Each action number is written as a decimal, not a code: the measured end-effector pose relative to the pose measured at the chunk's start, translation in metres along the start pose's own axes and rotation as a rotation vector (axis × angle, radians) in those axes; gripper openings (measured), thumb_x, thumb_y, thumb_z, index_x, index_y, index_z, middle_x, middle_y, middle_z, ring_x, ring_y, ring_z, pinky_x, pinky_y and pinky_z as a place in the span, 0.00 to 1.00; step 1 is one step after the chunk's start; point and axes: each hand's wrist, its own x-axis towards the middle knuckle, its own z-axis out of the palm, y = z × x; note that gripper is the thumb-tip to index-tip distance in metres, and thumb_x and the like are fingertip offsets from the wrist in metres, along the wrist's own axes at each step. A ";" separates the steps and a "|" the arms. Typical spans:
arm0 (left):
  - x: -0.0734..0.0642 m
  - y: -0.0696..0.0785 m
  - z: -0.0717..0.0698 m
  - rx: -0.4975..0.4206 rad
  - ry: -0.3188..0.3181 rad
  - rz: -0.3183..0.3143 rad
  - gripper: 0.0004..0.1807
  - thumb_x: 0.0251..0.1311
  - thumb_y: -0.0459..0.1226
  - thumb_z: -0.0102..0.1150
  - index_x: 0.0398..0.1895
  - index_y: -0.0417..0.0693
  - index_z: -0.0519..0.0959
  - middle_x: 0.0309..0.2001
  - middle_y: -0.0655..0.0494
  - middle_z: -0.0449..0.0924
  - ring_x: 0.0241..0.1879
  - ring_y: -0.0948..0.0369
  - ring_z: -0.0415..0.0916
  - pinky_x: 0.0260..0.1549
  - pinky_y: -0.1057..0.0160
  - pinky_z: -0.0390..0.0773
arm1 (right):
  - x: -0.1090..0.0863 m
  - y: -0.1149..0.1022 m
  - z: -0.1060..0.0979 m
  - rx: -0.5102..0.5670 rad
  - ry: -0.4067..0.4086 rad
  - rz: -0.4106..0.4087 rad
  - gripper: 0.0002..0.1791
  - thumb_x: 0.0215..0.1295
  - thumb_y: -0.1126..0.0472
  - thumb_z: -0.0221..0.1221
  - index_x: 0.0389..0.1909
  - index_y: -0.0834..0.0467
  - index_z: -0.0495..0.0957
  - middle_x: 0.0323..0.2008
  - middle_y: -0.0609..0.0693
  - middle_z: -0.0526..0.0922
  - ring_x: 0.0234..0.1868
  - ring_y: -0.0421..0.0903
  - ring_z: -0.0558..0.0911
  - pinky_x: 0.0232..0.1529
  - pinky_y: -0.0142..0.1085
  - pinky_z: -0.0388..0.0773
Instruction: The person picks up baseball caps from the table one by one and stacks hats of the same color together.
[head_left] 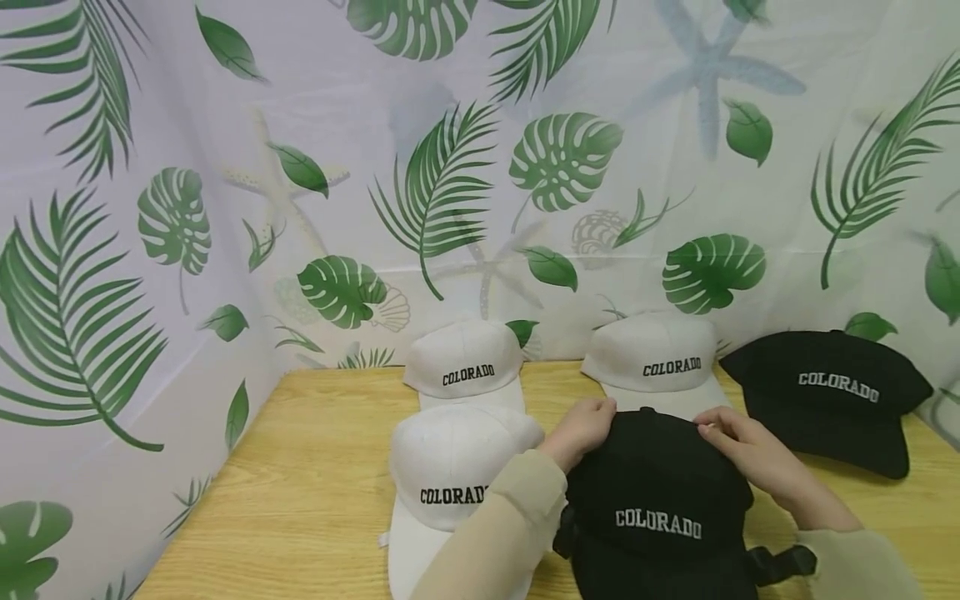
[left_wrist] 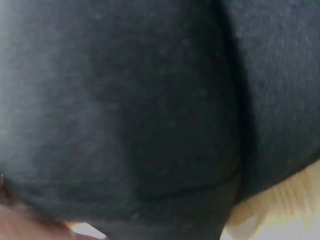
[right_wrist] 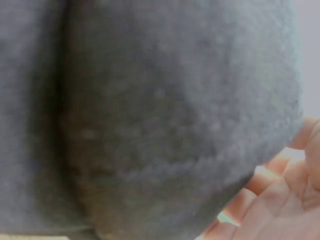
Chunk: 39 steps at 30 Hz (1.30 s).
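Observation:
A black baseball cap (head_left: 660, 475) with white COLORADO lettering is at the front right, its brim toward me. My left hand (head_left: 581, 432) holds it by the left side near the back of the crown. On the opposite side, my right hand (head_left: 753, 450) holds the crown's back right edge. Black cloth (left_wrist: 130, 110) fills most of the left wrist view, with a bit of the hand at lower left. In the right wrist view the fingers (right_wrist: 270, 200) reach behind the edge of the cap (right_wrist: 175, 115); the fingertips are partly hidden.
A white cap (head_left: 442, 450) stands left of the black one, partly covered by my left sleeve. Two more white caps (head_left: 465, 354) (head_left: 652, 354) sit along the back, and another black cap (head_left: 832, 396) at the right. Wooden tabletop (head_left: 300, 467) meets leaf-printed cloth (head_left: 300, 225) behind.

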 end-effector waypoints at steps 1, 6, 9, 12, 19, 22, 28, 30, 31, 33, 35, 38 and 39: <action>-0.001 -0.001 0.000 0.007 -0.009 -0.006 0.19 0.66 0.44 0.40 0.20 0.43 0.67 0.23 0.53 0.65 0.26 0.60 0.64 0.28 0.62 0.64 | 0.000 0.000 0.000 0.002 0.003 -0.003 0.16 0.68 0.59 0.44 0.46 0.70 0.66 0.32 0.54 0.75 0.31 0.43 0.74 0.31 0.37 0.71; -0.007 0.000 -0.002 0.053 -0.058 -0.038 0.16 0.63 0.47 0.44 0.27 0.44 0.70 0.28 0.55 0.67 0.29 0.60 0.66 0.31 0.62 0.67 | -0.001 0.000 -0.002 -0.029 0.007 0.003 0.18 0.68 0.58 0.44 0.47 0.70 0.65 0.34 0.56 0.75 0.33 0.47 0.74 0.34 0.40 0.70; -0.011 0.000 -0.004 0.077 -0.048 -0.054 0.17 0.62 0.49 0.45 0.33 0.44 0.71 0.31 0.54 0.69 0.33 0.58 0.68 0.35 0.60 0.68 | -0.001 0.000 -0.004 -0.050 -0.035 0.012 0.20 0.68 0.56 0.43 0.48 0.70 0.66 0.41 0.60 0.74 0.41 0.51 0.73 0.39 0.44 0.69; -0.013 -0.002 -0.007 0.089 -0.044 -0.064 0.18 0.61 0.51 0.45 0.35 0.44 0.71 0.33 0.54 0.69 0.35 0.58 0.68 0.37 0.59 0.68 | -0.002 0.002 -0.006 -0.054 -0.100 0.028 0.23 0.69 0.54 0.42 0.49 0.71 0.65 0.45 0.62 0.71 0.46 0.56 0.70 0.41 0.47 0.68; -0.018 -0.007 -0.013 0.120 -0.071 -0.068 0.22 0.60 0.53 0.45 0.37 0.41 0.71 0.33 0.52 0.70 0.34 0.57 0.69 0.36 0.59 0.69 | -0.007 0.010 -0.017 -0.054 -0.234 0.077 0.27 0.68 0.52 0.42 0.54 0.73 0.62 0.50 0.67 0.67 0.52 0.64 0.64 0.44 0.53 0.66; -0.021 -0.010 -0.015 0.103 -0.108 -0.091 0.25 0.58 0.55 0.47 0.41 0.40 0.70 0.36 0.51 0.70 0.38 0.57 0.69 0.39 0.58 0.68 | -0.006 0.018 -0.021 -0.020 -0.284 0.071 0.26 0.68 0.54 0.44 0.54 0.74 0.61 0.51 0.67 0.67 0.52 0.63 0.66 0.43 0.52 0.68; -0.023 -0.014 -0.016 0.021 -0.151 -0.104 0.27 0.57 0.55 0.48 0.45 0.39 0.68 0.38 0.50 0.68 0.41 0.56 0.67 0.43 0.57 0.67 | -0.003 0.025 -0.018 0.116 -0.294 0.019 0.16 0.68 0.63 0.44 0.45 0.73 0.66 0.41 0.61 0.72 0.40 0.43 0.75 0.38 0.51 0.73; -0.023 -0.014 -0.015 0.035 -0.141 -0.099 0.28 0.57 0.55 0.48 0.47 0.39 0.68 0.39 0.50 0.69 0.41 0.56 0.68 0.43 0.57 0.67 | -0.002 0.024 -0.015 0.130 -0.267 -0.002 0.13 0.68 0.65 0.43 0.41 0.72 0.68 0.37 0.58 0.73 0.36 0.39 0.75 0.36 0.50 0.74; -0.023 -0.014 -0.015 0.040 -0.134 -0.098 0.28 0.57 0.55 0.48 0.47 0.39 0.68 0.39 0.50 0.69 0.41 0.56 0.68 0.42 0.57 0.67 | -0.002 0.023 -0.014 0.126 -0.246 -0.004 0.12 0.68 0.65 0.42 0.39 0.71 0.68 0.35 0.57 0.73 0.35 0.38 0.75 0.36 0.49 0.74; -0.023 -0.013 -0.014 0.043 -0.122 -0.099 0.28 0.57 0.56 0.47 0.47 0.40 0.68 0.39 0.50 0.69 0.41 0.56 0.68 0.42 0.57 0.68 | -0.001 0.022 -0.012 0.110 -0.207 -0.002 0.10 0.67 0.66 0.42 0.37 0.70 0.69 0.33 0.55 0.73 0.34 0.38 0.75 0.35 0.48 0.75; -0.022 -0.013 -0.014 0.037 -0.112 -0.096 0.28 0.57 0.56 0.47 0.46 0.40 0.68 0.38 0.50 0.69 0.40 0.56 0.68 0.41 0.57 0.68 | -0.001 0.021 -0.010 0.090 -0.173 0.003 0.10 0.67 0.68 0.42 0.36 0.70 0.70 0.32 0.55 0.74 0.33 0.38 0.75 0.34 0.47 0.75; -0.021 -0.014 -0.013 0.024 -0.099 -0.085 0.25 0.58 0.55 0.47 0.42 0.41 0.68 0.36 0.50 0.68 0.38 0.56 0.68 0.40 0.57 0.68 | 0.000 0.020 -0.008 0.048 -0.126 0.002 0.10 0.67 0.69 0.42 0.35 0.70 0.70 0.31 0.54 0.74 0.32 0.37 0.75 0.33 0.43 0.75; -0.021 -0.015 -0.013 0.025 -0.095 -0.083 0.24 0.58 0.54 0.47 0.41 0.41 0.68 0.35 0.51 0.68 0.37 0.56 0.67 0.40 0.57 0.68 | 0.001 0.021 -0.008 0.031 -0.113 -0.006 0.10 0.67 0.69 0.42 0.35 0.70 0.70 0.31 0.54 0.74 0.31 0.37 0.74 0.32 0.41 0.75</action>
